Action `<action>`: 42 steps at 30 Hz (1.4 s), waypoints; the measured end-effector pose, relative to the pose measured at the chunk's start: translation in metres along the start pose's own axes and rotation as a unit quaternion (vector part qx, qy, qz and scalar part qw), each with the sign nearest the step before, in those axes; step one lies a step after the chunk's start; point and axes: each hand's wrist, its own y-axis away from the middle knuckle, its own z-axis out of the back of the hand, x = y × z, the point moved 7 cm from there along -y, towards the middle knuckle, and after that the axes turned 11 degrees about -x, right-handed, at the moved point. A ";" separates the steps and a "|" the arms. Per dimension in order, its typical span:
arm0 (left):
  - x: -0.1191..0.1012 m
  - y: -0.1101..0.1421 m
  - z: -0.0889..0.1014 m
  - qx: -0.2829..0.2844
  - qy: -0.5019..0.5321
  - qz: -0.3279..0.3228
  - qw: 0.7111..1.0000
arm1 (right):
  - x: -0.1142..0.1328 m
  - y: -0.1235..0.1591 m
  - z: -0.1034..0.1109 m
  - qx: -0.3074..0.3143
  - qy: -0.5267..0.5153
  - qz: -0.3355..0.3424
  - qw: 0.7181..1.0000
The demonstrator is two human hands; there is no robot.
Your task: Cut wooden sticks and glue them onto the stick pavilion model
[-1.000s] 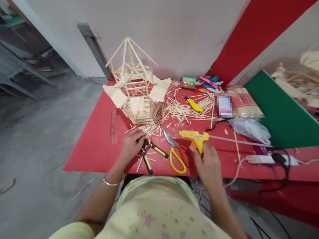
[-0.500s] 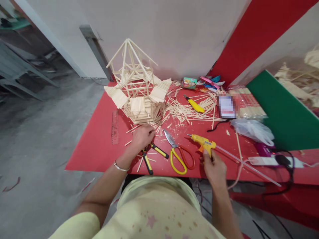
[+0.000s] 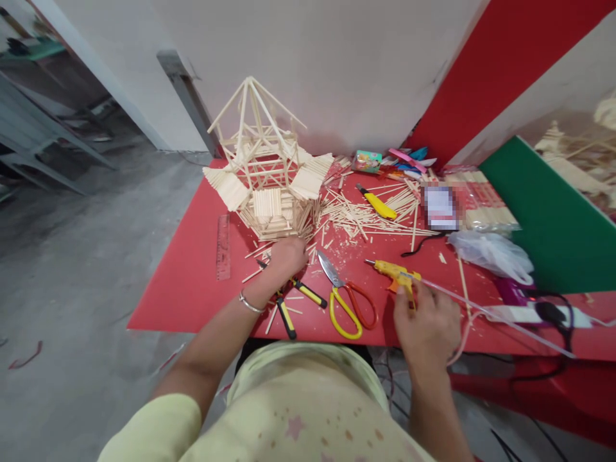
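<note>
Item 1: left hand (image 3: 289, 256), seen from my remote post. Fingers curled in, back of the hand uppermost, at the near side of the stick structure's base; the tips are hidden, so I cannot tell how far they part or whether they have hold of a stick.

Item 2: right hand (image 3: 427, 324). Fingers loosely bent and partly spread, at the handle of the yellow glue gun (image 3: 397, 273); I cannot tell whether they grip it or only touch. Nozzle points left; a clear glue stick (image 3: 543, 340) trails from its rear toward the front edge.

Item 3: stick structure (image 3: 267, 202), upright near the wall at the back left of the red counter (image 3: 183, 282), open peaked frame on top, slatted panels around it.

Item 4: loose sticks (image 3: 366, 215), heaped to the right of the structure, yellow knife (image 3: 380, 204) lying on them.

Item 5: scissors (image 3: 339, 283), between the two hands, handles toward me, near the front edge.

Item 6: black-and-yellow handles (image 3: 287, 317), partly under the left wrist, one close to the front edge.

Item 7: room. Leftward, red surface lies between ruler (image 3: 223, 247) and left edge; a narrower strip separates scissors and gun.
</note>
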 end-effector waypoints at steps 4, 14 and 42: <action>-0.005 -0.004 0.004 -0.012 0.047 -0.001 0.999 | 0.048 -0.010 0.012 0.027 -0.114 0.052 0.992; 0.026 0.047 0.055 0.085 0.621 0.197 0.754 | 0.153 -0.036 -0.023 0.199 -0.435 0.042 0.877; 0.110 0.028 0.076 -0.303 0.605 0.312 0.666 | 0.214 -0.027 -0.060 0.260 -0.452 0.111 0.846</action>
